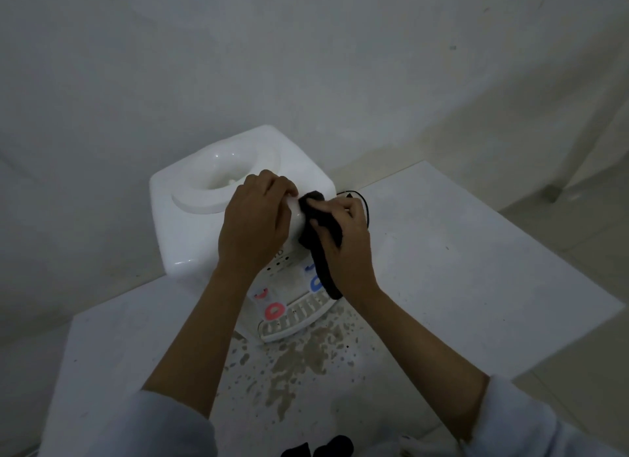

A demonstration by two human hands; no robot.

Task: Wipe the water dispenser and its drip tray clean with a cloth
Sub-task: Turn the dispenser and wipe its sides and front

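Note:
A white tabletop water dispenser [190, 214] stands on a white table, its round bottle well on top uncovered. My left hand [255, 225] rests curled over the dispenser's top front edge. My right hand [343, 242] grips a black cloth [323, 238] and holds it against the top right front corner; the cloth's tail hangs down over the front panel. Below are a blue tap [316, 283] and a red tap [274, 311]. The slotted white drip tray [292, 315] juts out at the base.
The white table [459, 286] carries brownish stains and speckles [296, 361] in front of the tray. A black power cord [362, 199] runs behind the dispenser's right side. A plain wall is close behind. Tiled floor lies off the table's right edge.

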